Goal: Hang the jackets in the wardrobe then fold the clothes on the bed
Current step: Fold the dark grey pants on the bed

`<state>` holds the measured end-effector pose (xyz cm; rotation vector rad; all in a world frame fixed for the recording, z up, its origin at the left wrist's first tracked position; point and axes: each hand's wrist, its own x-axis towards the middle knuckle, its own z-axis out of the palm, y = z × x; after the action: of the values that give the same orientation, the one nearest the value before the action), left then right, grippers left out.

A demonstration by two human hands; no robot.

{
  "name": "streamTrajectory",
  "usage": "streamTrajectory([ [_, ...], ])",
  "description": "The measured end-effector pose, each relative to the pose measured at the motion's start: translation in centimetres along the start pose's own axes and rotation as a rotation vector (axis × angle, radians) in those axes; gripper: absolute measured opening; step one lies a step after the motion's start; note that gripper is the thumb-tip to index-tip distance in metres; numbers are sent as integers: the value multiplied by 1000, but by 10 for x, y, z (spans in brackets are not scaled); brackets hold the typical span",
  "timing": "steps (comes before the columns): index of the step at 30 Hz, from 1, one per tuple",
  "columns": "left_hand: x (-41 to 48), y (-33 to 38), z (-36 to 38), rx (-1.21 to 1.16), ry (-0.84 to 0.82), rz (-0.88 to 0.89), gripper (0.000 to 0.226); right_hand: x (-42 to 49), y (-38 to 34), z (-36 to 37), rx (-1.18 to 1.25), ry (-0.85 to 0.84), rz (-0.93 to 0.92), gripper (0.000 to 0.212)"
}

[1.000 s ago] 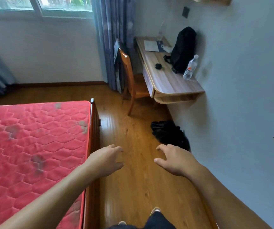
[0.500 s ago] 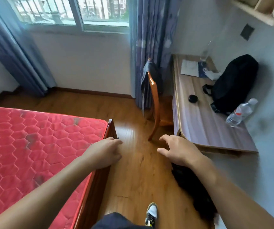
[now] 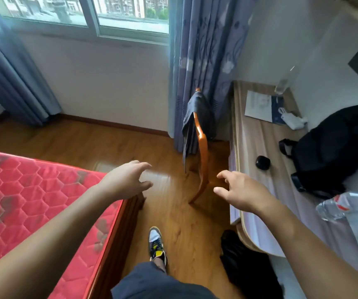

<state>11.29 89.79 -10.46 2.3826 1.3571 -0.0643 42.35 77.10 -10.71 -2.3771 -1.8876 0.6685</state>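
A dark blue-grey jacket (image 3: 192,124) hangs over the back of an orange wooden chair (image 3: 202,156) beside the desk, in front of the curtain. A black garment (image 3: 247,264) lies crumpled on the floor below the desk's near end. The bed (image 3: 33,201) with its bare red quilted mattress fills the lower left. My left hand (image 3: 128,180) reaches forward over the bed's corner, fingers spread and empty. My right hand (image 3: 240,190) stretches toward the chair, fingers relaxed, holding nothing and a short way from the chair back.
A wooden desk (image 3: 255,160) runs along the right wall with a black backpack (image 3: 333,152), a water bottle (image 3: 344,206), papers (image 3: 260,104) and a small black object (image 3: 262,162). Blue curtains (image 3: 204,52) hang by the window. My sneaker (image 3: 156,242) steps on the wood floor.
I have walked forward toward the chair and window; the chair and desk are much closer. The black garment on the floor has slid from ahead to beside my right arm. Both hands stay empty.
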Motion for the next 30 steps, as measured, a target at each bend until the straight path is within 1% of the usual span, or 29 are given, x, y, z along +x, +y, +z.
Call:
streamTrajectory([
  [3,68,-12,-15,10,21,37,59,57,-4,-17,12,32,33,53],
  [5,106,-15,-24,11,0,80,60,89,-9,-28,22,29,60,53],
  [10,188,-23,-39,56,-51,160,67,168,-15,-50,15,62,112,51],
  [14,243,-24,-47,31,-59,192,72,216,-18,-54,37,76,144,48],
  [19,315,-16,-43,8,-78,209,82,285,-5,-57,69,65,173,58],
  [24,394,-8,-38,44,-78,173,92,381,22,-63,66,49,205,68],
  [27,441,-5,-32,54,-109,138,95,444,49,-66,54,3,240,77],
  [30,489,4,-22,19,-143,113,95,502,73,-68,44,-53,272,91],
])
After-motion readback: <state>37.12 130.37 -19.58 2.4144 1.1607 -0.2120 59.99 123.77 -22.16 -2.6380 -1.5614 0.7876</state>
